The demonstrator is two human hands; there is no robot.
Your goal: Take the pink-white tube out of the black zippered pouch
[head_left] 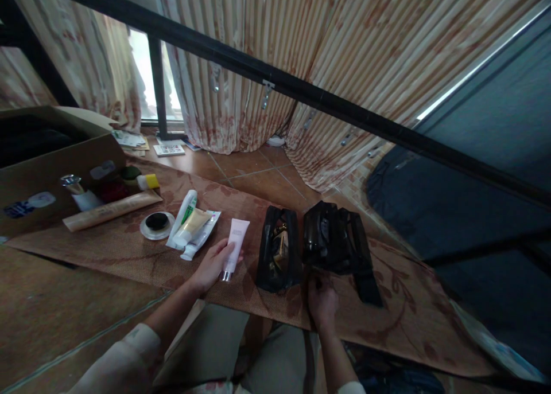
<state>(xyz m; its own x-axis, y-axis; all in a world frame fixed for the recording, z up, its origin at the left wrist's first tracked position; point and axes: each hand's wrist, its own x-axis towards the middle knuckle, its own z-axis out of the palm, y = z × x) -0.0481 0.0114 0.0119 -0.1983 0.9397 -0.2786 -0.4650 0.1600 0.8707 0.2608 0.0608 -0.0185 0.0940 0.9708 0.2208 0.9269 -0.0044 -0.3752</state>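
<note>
My left hand [215, 263] is closed around a pale pink squeeze tube [237, 238] with a silver cap, the cap pointing towards me. My right hand [322, 301] has its fingers curled at the near edge of a black toiletry bag [338, 239], and seems to grip it there. Between the hands stands a narrow open black pouch [279, 268] with shiny gold items inside. Left of the pink tube lie a white and green tube [188, 207], a beige tube [193, 225] and a silvery tube [204, 240], piled together. Beside them sits a round jar [157, 224] with a black lid centre.
A patterned brown cloth [404, 302] lies under everything. At the left stands a cardboard box [51, 179], with a long beige tube [112, 210] and a yellow-capped item [148, 181] before it. A dark metal bar [310, 94] crosses in front of the curtains [241, 55].
</note>
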